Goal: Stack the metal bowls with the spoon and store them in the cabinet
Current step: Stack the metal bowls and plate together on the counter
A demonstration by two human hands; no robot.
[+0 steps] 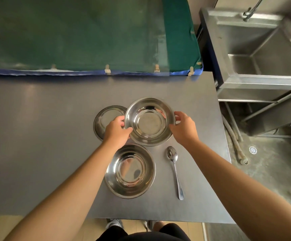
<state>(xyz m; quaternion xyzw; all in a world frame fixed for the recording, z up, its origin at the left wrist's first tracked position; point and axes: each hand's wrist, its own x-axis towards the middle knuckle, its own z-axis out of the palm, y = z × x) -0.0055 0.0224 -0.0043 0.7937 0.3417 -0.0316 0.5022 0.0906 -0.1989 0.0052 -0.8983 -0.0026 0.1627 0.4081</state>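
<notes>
Both my hands grip one shiny metal bowl (149, 121) by its rim, my left hand (117, 131) on its left side and my right hand (183, 126) on its right. It overlaps the right edge of a second metal bowl (107, 117) lying behind my left hand. A third, wider metal bowl (130, 171) rests on the table nearer to me. A metal spoon (175, 169) lies to that bowl's right, with its scoop end away from me.
The grey table (37, 136) ends just right of the spoon. A green cloth-covered surface (71, 32) borders the far side. A steel sink unit (263, 49) stands at the right, with a floor drain (252, 150) below. My shoes show under the table's near edge.
</notes>
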